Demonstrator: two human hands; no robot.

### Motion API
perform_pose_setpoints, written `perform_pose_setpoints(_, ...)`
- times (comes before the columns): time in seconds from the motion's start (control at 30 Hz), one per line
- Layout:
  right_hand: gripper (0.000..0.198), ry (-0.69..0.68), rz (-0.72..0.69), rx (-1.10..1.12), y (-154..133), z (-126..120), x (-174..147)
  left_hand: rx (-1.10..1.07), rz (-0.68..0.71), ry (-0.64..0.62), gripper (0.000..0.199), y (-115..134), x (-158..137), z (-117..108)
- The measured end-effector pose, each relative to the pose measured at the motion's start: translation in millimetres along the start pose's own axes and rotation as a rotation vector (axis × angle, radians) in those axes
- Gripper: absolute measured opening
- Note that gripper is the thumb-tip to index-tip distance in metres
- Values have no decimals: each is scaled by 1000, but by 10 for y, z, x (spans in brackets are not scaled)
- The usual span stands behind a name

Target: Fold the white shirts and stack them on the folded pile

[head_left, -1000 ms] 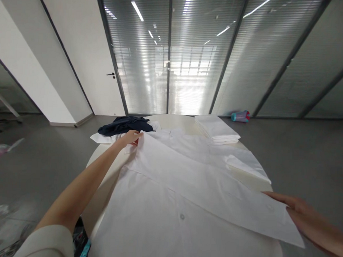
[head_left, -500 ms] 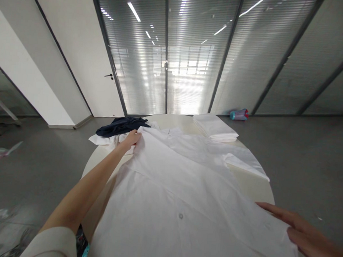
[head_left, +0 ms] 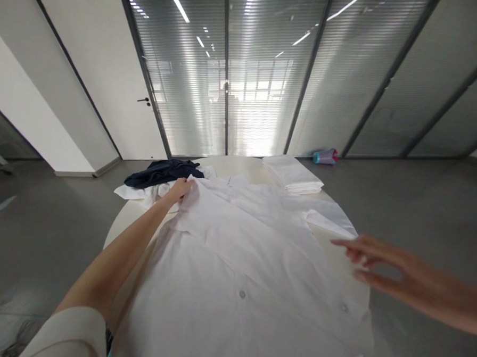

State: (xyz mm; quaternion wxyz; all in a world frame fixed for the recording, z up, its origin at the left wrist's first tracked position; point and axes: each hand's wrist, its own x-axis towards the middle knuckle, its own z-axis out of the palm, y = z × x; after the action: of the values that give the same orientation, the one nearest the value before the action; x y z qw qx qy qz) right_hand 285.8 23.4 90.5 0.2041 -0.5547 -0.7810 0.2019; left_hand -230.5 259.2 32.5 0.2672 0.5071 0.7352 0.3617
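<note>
A white button-up garment, probably a shirt or coat, lies spread over the round table and hangs off its near edge. Its far left corner is pinched in my left hand, with that arm stretched out. My right hand is in the air at the table's right edge, apart from the cloth and holding nothing. Its index finger points left, with a gap between fingers and thumb. Beneath it, a white sleeve extends to the right. A grey button shows on the garment's near part.
Dark navy cloth lies on white cloth at the far left of the table. A folded white stack sits at the far right. A teal-and-purple roll lies on the floor by the glass wall.
My right hand has let go of the garment's right side and moved up and left. The cloth there has settled inward. My left hand keeps its hold. The view has shifted slightly.
</note>
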Motion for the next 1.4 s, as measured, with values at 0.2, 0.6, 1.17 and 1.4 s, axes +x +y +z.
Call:
perform_pose_setpoints(0.2,49,-105,-196,-54,-431,628,1731,16,170,94,20,-72,-89,98)
perform_pose_setpoints(0.6,73,-183,54,-370,-736,1842,3201,138,291,169,28,-311,-165,-28)
perform_pose_setpoints(1.17,71,-68,167,-369,-959,2116,3645,84,411,51,47,-308,-391,7)
perform_pose_setpoints(1.4,75,50,219,-347,-870,2117,3717,104,521,84,50,-254,-441,29)
